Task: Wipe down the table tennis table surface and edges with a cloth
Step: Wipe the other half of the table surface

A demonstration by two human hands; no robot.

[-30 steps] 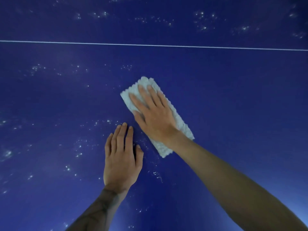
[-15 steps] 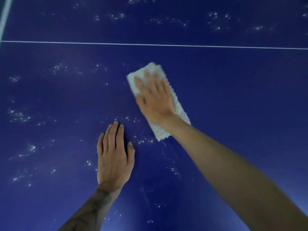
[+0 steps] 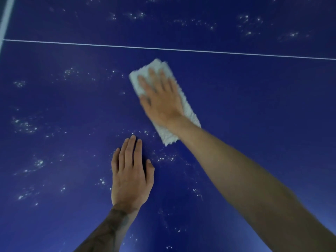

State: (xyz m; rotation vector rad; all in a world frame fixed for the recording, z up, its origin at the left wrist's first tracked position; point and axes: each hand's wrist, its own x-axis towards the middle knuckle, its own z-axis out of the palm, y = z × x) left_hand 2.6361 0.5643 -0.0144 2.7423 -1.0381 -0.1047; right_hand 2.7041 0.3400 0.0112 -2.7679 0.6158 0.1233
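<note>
The right hand (image 3: 161,100) is pressing flat, fingers straight, on the cloth (image 3: 189,113); the left hand (image 3: 130,176) is resting flat on the table (image 3: 254,99).

The right hand (image 3: 161,104) now presses the cloth (image 3: 167,135) farther from the person, and both are blurred with motion. The cloth's near end, earlier alongside the thumb of the left hand (image 3: 130,179), is now level with that hand's fingertips, to their right. Beyond the right fingertips, the cloth's far end sits closer to the white line (image 3: 200,51). A pale edge band (image 3: 7,15) now shows far left of the fingers.
</note>
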